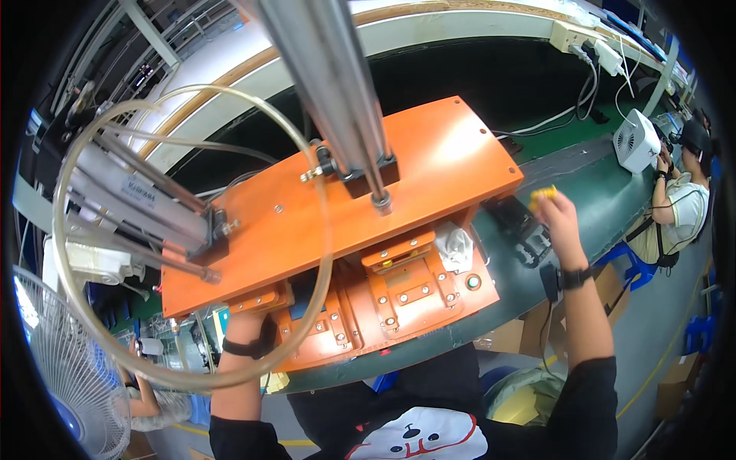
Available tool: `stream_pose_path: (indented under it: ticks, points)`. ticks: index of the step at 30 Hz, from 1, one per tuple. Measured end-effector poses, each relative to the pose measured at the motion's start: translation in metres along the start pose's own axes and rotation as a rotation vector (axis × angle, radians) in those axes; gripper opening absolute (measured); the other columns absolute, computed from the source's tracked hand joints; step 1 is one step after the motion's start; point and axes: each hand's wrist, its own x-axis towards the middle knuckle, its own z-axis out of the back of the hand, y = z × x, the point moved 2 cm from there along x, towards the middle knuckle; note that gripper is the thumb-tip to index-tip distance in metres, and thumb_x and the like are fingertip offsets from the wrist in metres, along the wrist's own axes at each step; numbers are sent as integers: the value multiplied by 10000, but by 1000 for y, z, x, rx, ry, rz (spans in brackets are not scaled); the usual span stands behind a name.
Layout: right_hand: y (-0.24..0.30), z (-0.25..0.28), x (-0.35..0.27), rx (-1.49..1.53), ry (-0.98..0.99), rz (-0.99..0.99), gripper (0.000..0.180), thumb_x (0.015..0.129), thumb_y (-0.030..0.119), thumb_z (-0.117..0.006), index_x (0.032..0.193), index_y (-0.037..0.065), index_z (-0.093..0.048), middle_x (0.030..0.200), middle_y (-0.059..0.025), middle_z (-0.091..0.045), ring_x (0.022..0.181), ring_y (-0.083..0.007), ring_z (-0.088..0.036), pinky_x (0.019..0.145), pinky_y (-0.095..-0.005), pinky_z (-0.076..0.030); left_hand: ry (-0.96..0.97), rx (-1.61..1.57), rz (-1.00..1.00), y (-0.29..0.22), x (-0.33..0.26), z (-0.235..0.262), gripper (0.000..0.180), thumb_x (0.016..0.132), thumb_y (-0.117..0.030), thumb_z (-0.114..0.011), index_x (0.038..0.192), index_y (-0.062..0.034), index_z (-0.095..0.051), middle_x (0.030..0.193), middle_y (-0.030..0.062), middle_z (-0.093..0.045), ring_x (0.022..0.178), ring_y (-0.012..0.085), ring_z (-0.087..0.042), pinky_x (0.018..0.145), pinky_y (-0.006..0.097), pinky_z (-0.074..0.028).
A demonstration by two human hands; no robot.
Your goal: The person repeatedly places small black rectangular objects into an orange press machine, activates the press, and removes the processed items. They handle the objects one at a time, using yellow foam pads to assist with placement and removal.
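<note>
An orange press machine (pixel 429 153) stands on the green bench before me, two metal air cylinders rising from its top plate. My left hand (pixel 244 328) reaches under the left end of that plate. Its fingers are hidden there, beside the lower orange fixture (pixel 322 330) with its screwed-down blocks. To the right of the machine, my right hand (pixel 561 226) is raised over the bench, fingers closed on a small yellow piece (pixel 543 197) whose kind I cannot make out. Just left of this hand, a black frame-like part (pixel 521 230) lies on the bench.
A clear hose (pixel 65 253) loops over the machine's left side. White cloth (pixel 455 249) is tucked under the plate near a green push button (pixel 473 282). A white box fan (pixel 636 142) stands at far right near a seated person (pixel 682 199); a wire-guarded fan (pixel 65 368) is at left.
</note>
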Motion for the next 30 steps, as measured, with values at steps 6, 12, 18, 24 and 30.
stream_pose_path:
  ticks: [6,12,18,24,30]
  points:
    - [-29,-1,136,-580,-6,37,470,917,285,-762,1210,-76,-691,1113,-210,-758,1040,-282,-729,910,-384,-560,21,-30,0,-12,3,1,197,941,-196,-714,1077,-54,-723,998,141,-732,933,325,-700,834,434,-566]
    - [-36,-41,189,-1125,68,-303,937,819,537,-829,1555,55,-510,1639,-213,-429,1508,-406,-414,1207,-478,-408,28,-48,63,-25,-10,1,188,939,-200,-711,1057,-55,-728,971,140,-732,903,323,-701,814,436,-565]
    - [-52,-83,196,-1456,313,-167,677,820,515,-857,1353,121,-719,1511,-175,-582,1483,-395,-438,1178,-563,-383,21,-62,87,-25,-29,-1,181,938,-204,-709,1038,-56,-734,944,139,-732,874,321,-702,794,438,-564]
    - [-54,-51,170,-1302,176,557,354,839,394,-819,1059,117,-793,1147,-116,-744,1291,-353,-592,1115,-565,-371,-31,-155,37,-27,-20,-12,176,936,-209,-707,1018,-57,-740,917,138,-731,845,318,-703,774,440,-563]
    - [71,-39,25,-786,398,534,204,923,141,-733,1023,-30,-685,1048,-214,-689,952,-427,-646,850,-462,-524,-313,-323,-155,0,-60,-20,302,875,-158,-809,1115,5,-727,1066,204,-735,1019,372,-700,883,457,-554]
